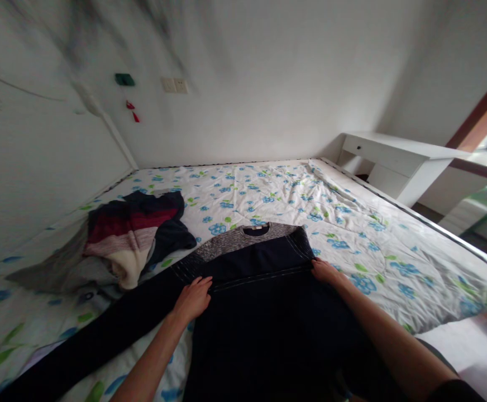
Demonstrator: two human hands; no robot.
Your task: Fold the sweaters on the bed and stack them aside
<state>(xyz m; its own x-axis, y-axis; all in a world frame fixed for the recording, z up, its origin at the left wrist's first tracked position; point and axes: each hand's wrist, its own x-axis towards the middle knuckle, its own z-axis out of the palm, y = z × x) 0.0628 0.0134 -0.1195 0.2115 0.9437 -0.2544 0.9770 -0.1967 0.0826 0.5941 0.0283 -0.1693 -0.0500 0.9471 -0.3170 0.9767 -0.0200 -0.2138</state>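
Observation:
A dark navy sweater (260,324) lies spread on the bed, its grey speckled yoke and round neckline pointing away from me. Thin pale dashed lines cross its chest. My left hand (193,302) rests on the sweater near the left armpit, fingers stretched over the cloth. At the opposite armpit, my right hand (326,272) pinches the sweater's edge between thumb and fingers. The left sleeve runs out toward the lower left corner. Most of the right sleeve is hidden by my right arm or too dark to make out.
Left of the sweater sits a heap of clothes (130,234), striped navy, red, pink and cream, with grey cloth beneath. A flowered sheet (268,192) covers the bed. A white desk (394,153) stands at the right beyond the bed edge. Walls border the far and left sides.

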